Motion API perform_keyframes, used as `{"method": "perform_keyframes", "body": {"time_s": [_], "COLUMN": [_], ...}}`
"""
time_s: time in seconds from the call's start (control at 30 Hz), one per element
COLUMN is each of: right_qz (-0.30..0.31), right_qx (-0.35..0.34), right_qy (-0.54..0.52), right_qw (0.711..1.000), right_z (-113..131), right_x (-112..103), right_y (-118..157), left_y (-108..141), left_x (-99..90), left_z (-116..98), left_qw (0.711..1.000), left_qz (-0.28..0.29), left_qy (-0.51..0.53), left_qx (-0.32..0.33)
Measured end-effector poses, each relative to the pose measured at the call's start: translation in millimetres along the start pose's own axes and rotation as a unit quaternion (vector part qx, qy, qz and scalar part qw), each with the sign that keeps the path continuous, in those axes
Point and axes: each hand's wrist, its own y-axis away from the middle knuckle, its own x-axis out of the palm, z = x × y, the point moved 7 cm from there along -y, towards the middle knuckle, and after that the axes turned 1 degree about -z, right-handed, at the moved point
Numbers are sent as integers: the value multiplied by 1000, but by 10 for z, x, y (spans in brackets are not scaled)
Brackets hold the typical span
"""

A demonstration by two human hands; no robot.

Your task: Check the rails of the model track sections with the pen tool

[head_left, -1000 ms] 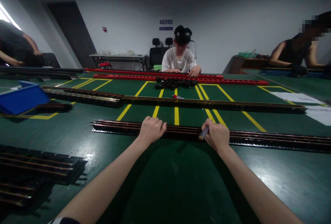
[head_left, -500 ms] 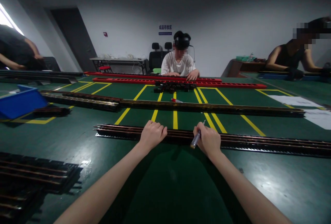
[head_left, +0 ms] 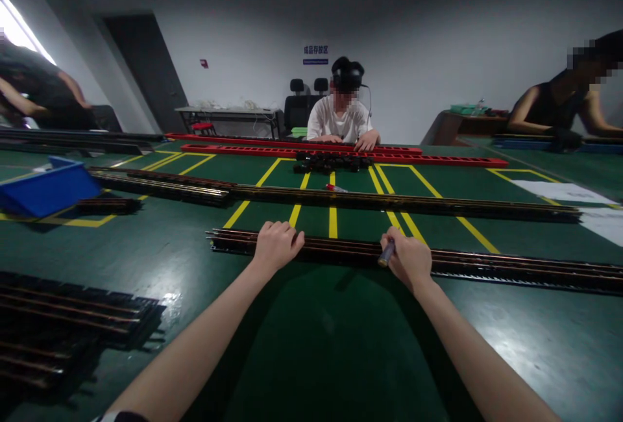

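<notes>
At the left, a blue bin [head_left: 53, 188] stands on the table [head_left: 331, 357], with a stack of strips [head_left: 87, 308] nearer the person. Next, the left hand [head_left: 278, 245] lies over the left part of the long black strip [head_left: 341, 248], fingers curled; I cannot tell whether they grip or only press. Farther right, the right hand [head_left: 407, 252] has its fingers closed round a tool [head_left: 387, 254] at the strip, tip hidden. Best to press the strip flat, left fingers clear of the tip, and guide the tool lightly.
</notes>
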Motion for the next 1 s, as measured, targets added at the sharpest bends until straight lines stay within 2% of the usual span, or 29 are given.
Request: {"method": "perform_keyframes", "body": {"time_s": [0.13, 0.37, 0.53, 0.67, 0.73, 0.8, 1.0], "right_qz": [-17, -78, -95, -64, -46, -35, -37], "right_qx": [-1, -12, -25, -53, -45, -34, -11], "right_qy": [24, 13, -13, -51, -63, -56, -47], "right_qw": [1000, 997, 995, 995, 996, 997, 998], "right_z": [-194, -267, -53, 282, 373, 391, 241], "right_x": [22, 9, -29, -18, -1, 15, 17], "right_y": [-9, 32, 73, 53, 29, 7, -18], "left_y": [15, -6, 5, 2, -3, -8, -19], "left_x": [12, 53, 45, 44, 46, 41, 56], "left_z": [127, 19, 14, -27, -56, -88, -160], "left_qw": [1000, 1000, 999, 999, 999, 999, 999], "left_qz": [12, 14, -1, 3, 5, -1, 4], "left_qy": [2, 8, 16, 27, 29, 23, 51], "left_qx": [-25, -15, -30, -33, -31, -25, -11]}}
